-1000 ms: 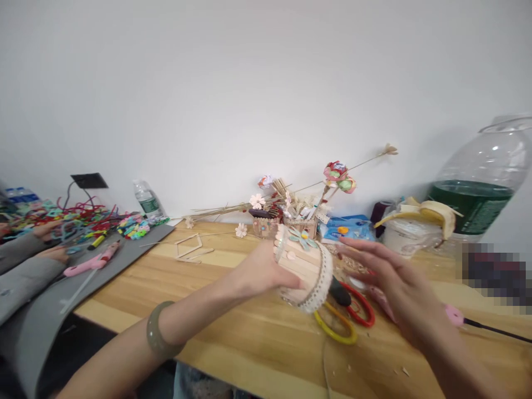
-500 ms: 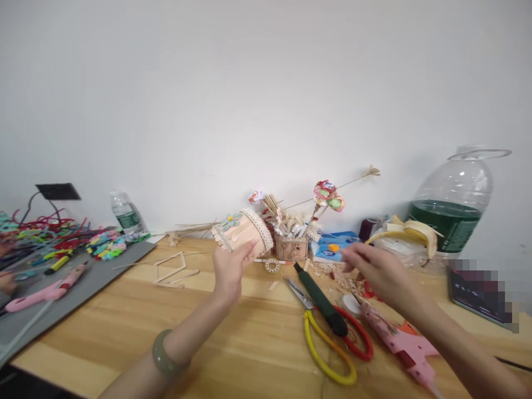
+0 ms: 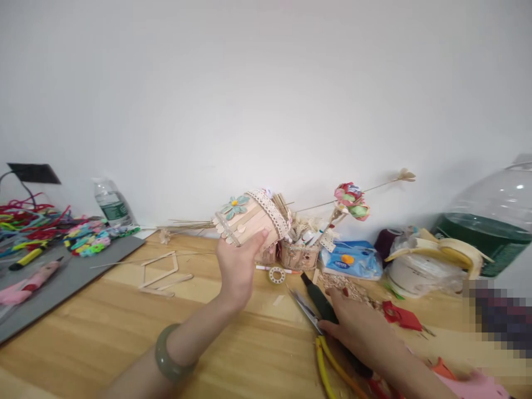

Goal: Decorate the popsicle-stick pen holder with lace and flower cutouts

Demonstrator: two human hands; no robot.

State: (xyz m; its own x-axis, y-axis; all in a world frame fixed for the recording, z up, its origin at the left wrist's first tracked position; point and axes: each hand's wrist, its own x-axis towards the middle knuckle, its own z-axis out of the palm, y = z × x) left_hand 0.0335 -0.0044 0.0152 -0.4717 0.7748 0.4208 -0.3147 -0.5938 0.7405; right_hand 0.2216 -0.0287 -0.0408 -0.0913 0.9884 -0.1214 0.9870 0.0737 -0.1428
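Observation:
In the head view my left hand (image 3: 236, 266) is closed around a tilted pot made of wooden craft sticks (image 3: 257, 219), held above the table. Lace trims its rim and a blue-green fabric flower sits on its side. My right hand (image 3: 357, 324) reaches down over a green-handled tool (image 3: 318, 296) and scissors (image 3: 305, 310) with yellow and red handles. Its thumb and fingers are apart on either side of the green handle; the other fingers are partly hidden. Part of a pink glue gun (image 3: 474, 385) shows beyond my right forearm.
Behind stands a decorated pot (image 3: 301, 255) of sticks and paper flowers. A tape roll (image 3: 277, 275), wipes pack (image 3: 353, 257), banana peel (image 3: 453, 252) and large bottle (image 3: 482, 238) stand rightward. Left lie joined sticks (image 3: 164, 274), a grey board (image 3: 112, 266) and pipe cleaners (image 3: 29, 221).
My right hand has moved down and left, from above the wood shavings onto the green-handled tool and scissors. My left hand still holds the pot. The view has shifted slightly.

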